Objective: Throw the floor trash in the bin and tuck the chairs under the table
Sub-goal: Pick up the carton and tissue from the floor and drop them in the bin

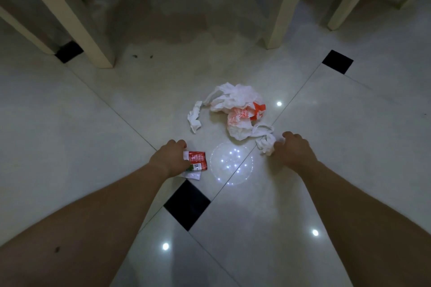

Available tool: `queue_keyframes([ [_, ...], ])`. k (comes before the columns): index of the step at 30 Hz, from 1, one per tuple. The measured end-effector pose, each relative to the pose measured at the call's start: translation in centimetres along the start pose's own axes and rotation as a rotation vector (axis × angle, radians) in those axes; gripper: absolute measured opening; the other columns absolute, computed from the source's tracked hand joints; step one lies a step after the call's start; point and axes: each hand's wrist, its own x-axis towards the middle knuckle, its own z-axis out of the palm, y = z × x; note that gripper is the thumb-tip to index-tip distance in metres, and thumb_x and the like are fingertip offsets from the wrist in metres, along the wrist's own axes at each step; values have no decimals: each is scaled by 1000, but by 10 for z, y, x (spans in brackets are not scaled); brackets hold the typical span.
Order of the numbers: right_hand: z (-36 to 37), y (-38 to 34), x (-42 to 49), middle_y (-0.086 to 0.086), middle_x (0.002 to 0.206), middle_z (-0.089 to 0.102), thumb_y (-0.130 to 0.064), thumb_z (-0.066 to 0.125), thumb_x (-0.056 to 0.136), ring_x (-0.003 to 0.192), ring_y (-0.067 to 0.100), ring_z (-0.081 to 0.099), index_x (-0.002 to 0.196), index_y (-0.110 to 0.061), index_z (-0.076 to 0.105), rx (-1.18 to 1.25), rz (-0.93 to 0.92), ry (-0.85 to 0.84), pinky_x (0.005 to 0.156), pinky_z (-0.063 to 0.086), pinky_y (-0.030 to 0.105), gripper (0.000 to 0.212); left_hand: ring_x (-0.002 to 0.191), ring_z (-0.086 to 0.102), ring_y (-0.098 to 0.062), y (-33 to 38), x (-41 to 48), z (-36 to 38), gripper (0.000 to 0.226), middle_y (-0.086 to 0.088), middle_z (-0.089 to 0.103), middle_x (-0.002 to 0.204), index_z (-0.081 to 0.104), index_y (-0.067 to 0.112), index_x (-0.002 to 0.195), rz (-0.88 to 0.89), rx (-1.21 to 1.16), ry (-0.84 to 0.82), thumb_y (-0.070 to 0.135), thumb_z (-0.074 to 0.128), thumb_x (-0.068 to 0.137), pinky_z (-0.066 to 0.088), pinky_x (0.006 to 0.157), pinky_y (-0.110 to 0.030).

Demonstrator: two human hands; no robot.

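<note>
The left hand point(171, 158) is down at the tiled floor point(93, 123) with its fingers curled on a red packet point(198, 159), which sticks out just past its fingertips to the right. Beyond the fingertips of both hands and between them lie a twisted tissue point(194, 119) and a white-and-orange plastic bag point(238, 109). The right hand point(295, 149) has its fingers curled down onto a crumpled tissue point(265, 143), which lies just left of its fingertips and against the bag's near edge.
</note>
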Motion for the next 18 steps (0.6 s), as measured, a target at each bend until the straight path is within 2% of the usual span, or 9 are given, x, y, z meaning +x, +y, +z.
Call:
queue_keyframes([
  [3, 8, 0, 4, 22, 126, 53, -41, 46, 97, 118, 42, 52, 130, -9, 52, 30, 45, 9, 96, 45, 46, 47, 98, 59, -30, -5, 0, 6, 44, -15, 54, 115, 52, 11, 124, -29, -10, 19, 34, 66, 89, 50, 81, -37],
  [7, 17, -6, 5, 17, 114, 59, -46, 43, 94, 105, 38, 59, 116, -8, 51, 53, 80, -9, 93, 50, 48, 45, 90, 60, -27, -10, 3, 15, 38, -13, 58, 108, 50, 11, 117, -42, -14, 47, 31, 65, 89, 49, 73, -35],
  [11, 24, -14, 6, 14, 109, 63, -35, 48, 97, 99, 33, 61, 117, -8, 52, 175, 43, -24, 82, 49, 39, 34, 91, 62, -27, -8, 10, 21, 39, -15, 64, 107, 48, 9, 121, -54, -39, 57, 17, 66, 86, 51, 75, -37],
  [14, 30, -21, 8, 9, 107, 64, -26, 52, 97, 100, 29, 62, 120, -7, 57, 310, 14, 5, 78, 42, 33, 30, 87, 62, -24, -5, 12, 25, 37, -13, 65, 104, 49, 11, 120, -59, -66, 80, 14, 66, 86, 53, 75, -36],
  [18, 37, -26, 5, 2, 92, 63, -19, 57, 95, 92, 25, 62, 107, -8, 65, 407, -30, 9, 76, 43, 32, 18, 84, 60, -22, -2, 14, 32, 16, -9, 67, 98, 57, 16, 99, -52, -83, 98, 17, 68, 87, 47, 70, -31],
])
